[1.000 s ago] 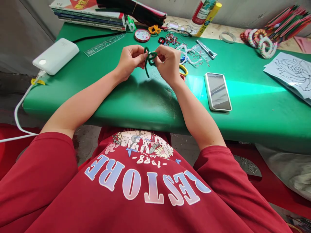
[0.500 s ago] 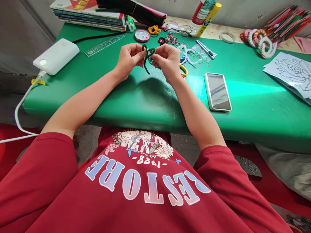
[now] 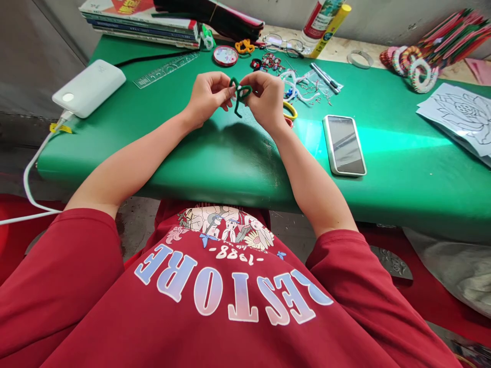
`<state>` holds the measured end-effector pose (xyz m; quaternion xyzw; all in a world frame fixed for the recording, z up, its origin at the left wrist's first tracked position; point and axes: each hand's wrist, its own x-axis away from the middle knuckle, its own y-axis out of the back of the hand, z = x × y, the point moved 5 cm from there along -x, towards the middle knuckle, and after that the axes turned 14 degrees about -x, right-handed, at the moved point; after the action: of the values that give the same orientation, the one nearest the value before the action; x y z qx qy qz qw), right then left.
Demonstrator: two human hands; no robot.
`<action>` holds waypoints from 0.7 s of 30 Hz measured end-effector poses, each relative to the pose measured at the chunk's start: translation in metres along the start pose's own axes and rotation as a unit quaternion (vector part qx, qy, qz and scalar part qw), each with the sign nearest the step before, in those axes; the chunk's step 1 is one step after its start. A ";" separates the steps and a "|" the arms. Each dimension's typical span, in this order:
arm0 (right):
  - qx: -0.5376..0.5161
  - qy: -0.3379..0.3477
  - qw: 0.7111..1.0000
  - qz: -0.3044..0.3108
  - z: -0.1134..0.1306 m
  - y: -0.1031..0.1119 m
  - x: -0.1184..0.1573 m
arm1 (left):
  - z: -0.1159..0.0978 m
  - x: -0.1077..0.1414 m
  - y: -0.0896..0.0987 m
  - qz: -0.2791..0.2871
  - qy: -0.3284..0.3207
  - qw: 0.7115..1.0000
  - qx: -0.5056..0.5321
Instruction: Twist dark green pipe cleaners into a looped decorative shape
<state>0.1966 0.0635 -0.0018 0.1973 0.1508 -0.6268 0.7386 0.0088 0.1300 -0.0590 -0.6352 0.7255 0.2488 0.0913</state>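
A dark green pipe cleaner, bent into loops with one tail hanging down, is held above the green table. My left hand pinches its left side between thumb and fingers. On the other side, my right hand has its thumb and curled fingers closed on the right loop. Part of the pipe cleaner is hidden behind my fingertips. Just right of my right hand lie yellow-handled scissors, partly covered by it. White pipe cleaner pieces are scattered behind them.
A phone lies to the right on the green table, and a white power bank to the left. Stacked books, a clear ruler, glasses, a glue bottle and drawn paper sheets line the back and right.
The green pipe cleaner has turned and shifted slightly right; its loops look more opened out and its tail hangs straighter. Both hands still grip it.
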 end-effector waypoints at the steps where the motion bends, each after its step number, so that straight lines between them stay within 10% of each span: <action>1: 0.009 0.013 1.000 -0.004 0.002 0.001 0.000 | 0.003 -0.002 0.000 -0.012 0.000 1.000 0.005; 13: 0.029 -0.045 0.998 0.024 0.033 -0.006 0.011 | 0.044 -0.012 0.003 -0.005 0.007 1.000 -0.005; 21: 0.016 -0.044 0.999 0.016 0.035 -0.004 0.011 | 0.032 -0.009 -0.001 -0.036 -0.023 0.999 0.020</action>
<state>0.1933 0.0364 0.0234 0.1840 0.1050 -0.6255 0.7509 0.0054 0.1536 -0.0827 -0.6531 0.7045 0.2458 0.1298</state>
